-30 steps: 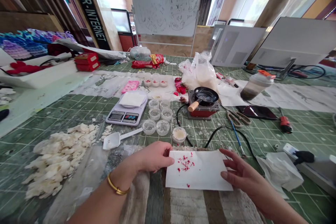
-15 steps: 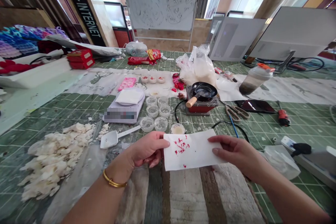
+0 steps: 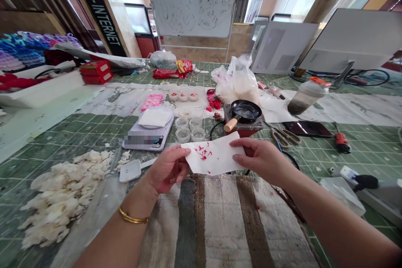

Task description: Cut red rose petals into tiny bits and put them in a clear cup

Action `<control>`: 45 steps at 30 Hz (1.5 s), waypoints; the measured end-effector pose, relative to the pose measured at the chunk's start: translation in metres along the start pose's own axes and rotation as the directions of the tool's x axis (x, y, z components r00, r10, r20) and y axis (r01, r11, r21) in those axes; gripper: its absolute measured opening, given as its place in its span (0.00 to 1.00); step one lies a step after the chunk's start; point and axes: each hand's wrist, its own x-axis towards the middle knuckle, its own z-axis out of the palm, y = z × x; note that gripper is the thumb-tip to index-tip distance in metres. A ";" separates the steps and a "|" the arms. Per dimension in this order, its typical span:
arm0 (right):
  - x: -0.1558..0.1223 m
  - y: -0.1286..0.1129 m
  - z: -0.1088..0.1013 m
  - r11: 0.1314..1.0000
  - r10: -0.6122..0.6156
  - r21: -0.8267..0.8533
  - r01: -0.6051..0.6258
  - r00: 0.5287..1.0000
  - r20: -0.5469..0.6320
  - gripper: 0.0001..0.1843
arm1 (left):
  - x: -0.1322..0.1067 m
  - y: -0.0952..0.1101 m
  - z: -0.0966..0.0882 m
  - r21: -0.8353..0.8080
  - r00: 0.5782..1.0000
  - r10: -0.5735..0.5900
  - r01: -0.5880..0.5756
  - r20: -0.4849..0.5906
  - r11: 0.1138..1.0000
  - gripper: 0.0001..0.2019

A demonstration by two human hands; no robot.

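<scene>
Both my hands hold a sheet of white paper (image 3: pixel 216 159) up by its side edges, above a striped cloth (image 3: pixel 213 222). My left hand (image 3: pixel 168 169) pinches the left edge, and my right hand (image 3: pixel 260 159) grips the right edge. Small red flakes (image 3: pixel 202 151) lie scattered on the paper. A gold bangle (image 3: pixel 133 217) circles my left wrist. Nearest my left hand are a white plastic scoop (image 3: pixel 132 171) and a digital scale (image 3: pixel 147 134). Behind the paper stand several small transparent cups (image 3: pixel 188 130).
A heap of white flakes (image 3: pixel 64 192) lies on a green cutting mat (image 3: pixel 75 140) at left. Ahead stand a small pan on a burner (image 3: pixel 243 117), scissors (image 3: pixel 285 137), a phone (image 3: pixel 306 129), a bottle (image 3: pixel 307 96) and a plastic bag (image 3: pixel 238 79).
The paper has risen and moved farther forward in both hands, and it now bends slightly. The red flakes remain on it. My view has shifted only slightly.
</scene>
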 end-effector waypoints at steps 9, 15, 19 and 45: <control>0.005 -0.003 0.009 0.944 -0.229 -0.271 0.187 0.965 -0.132 0.15 | 0.004 -0.003 0.004 0.027 0.998 0.017 -0.016 -0.054 1.000 0.11; 0.004 0.008 0.020 0.889 -0.389 -0.337 0.308 0.898 -0.204 0.15 | 0.006 -0.006 0.008 0.099 0.993 0.051 -0.041 -0.109 0.994 0.13; 0.003 0.022 0.031 0.835 -0.498 -0.386 0.391 0.837 -0.229 0.14 | 0.010 -0.011 0.007 0.213 0.984 0.143 -0.117 -0.108 0.970 0.16; -0.036 0.035 0.019 0.791 -0.604 -0.363 0.493 0.726 -0.330 0.10 | 0.001 -0.019 0.008 0.400 0.838 0.519 -0.424 -0.166 0.812 0.09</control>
